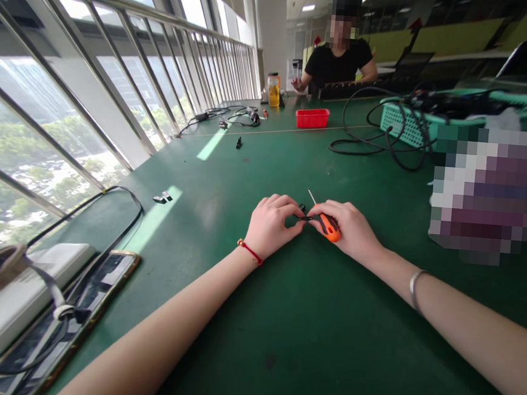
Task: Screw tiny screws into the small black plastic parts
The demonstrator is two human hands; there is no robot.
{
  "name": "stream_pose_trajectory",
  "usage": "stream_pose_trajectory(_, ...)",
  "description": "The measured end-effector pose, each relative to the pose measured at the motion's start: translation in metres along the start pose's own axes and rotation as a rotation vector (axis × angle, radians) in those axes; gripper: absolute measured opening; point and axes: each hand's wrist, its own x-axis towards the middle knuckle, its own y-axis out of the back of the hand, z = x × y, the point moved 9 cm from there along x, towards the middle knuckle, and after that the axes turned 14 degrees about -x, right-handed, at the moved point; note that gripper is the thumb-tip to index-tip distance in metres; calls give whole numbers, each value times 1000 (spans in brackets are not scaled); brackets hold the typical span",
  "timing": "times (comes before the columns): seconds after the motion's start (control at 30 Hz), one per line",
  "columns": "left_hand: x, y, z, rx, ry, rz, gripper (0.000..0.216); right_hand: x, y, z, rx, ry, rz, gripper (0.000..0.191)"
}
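Observation:
Over the middle of the green table, my left hand (pixel 274 221) pinches one end of a small black part (pixel 305 218) between thumb and fingertips. My right hand (pixel 351 226) meets it from the other side, fingertips at the part's other end. Tucked in that same right hand is an orange and black screwdriver (pixel 329 227), its metal shaft pointing up and away to the left. Another small dark piece (pixel 301 208) shows just behind the fingertips; its exact kind is too small to make out.
A red bin (pixel 312 118) stands farther back, near a jar of yellow liquid (pixel 273 90). Cables and a teal basket (pixel 408 124) occupy the back right. Small black pieces (pixel 163 197) lie at left, beyond a phone (pixel 101 288) and white box (pixel 32 295). A person (pixel 341 57) sits opposite.

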Motion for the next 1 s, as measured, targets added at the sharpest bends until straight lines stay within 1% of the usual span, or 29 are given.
stream_pose_trajectory(0.07, -2, 2, -2, -41, 71, 61, 4, 1, 7, 7, 32, -64, 62, 13)
stream_pose_trajectory(0.13, -5, 3, -5, -69, 164, 119, 4, 0, 16, 22, 79, -177, 158, 13)
stream_pose_trajectory(0.2, -8, 0, -6, -66, 237, 120, 4, -2, 22, 37, 126, -294, 238, 12)
stream_pose_trajectory(0.27, -8, -5, -9, -58, 288, 86, 5, -4, 24, 49, 167, -380, 280, 10)
stream_pose_trajectory(0.33, -8, -10, -14, -69, 341, 47, 7, -4, 21, 57, 202, -428, 288, 8)
stream_pose_trajectory(0.43, -6, -13, -22, -89, 395, 11, 9, -4, 16, 59, 225, -444, 266, 8)
stream_pose_trajectory(0.6, 0, -12, -28, -50, 405, 23, 9, -4, 13, 58, 220, -452, 231, 11)
stream_pose_trajectory(0.7, 0, -7, -34, -62, 407, 47, 9, -4, 13, 59, 241, -453, 223, 11)
stream_pose_trajectory(0.77, -2, 2, -41, -75, 412, 73, 8, -4, 13, 59, 261, -446, 230, 11)
stream_pose_trajectory(0.83, -6, 19, -52, -71, 441, 104, 10, -4, 13, 59, 268, -444, 234, 11)
stream_pose_trajectory(0.9, -15, 43, -67, -44, 496, 157, 12, -4, 13, 59, 260, -445, 227, 11)
stream_pose_trajectory(1.0, -36, 90, -89, 54, 568, 255, 15, -4, 12, 59, 247, -441, 211, 12)
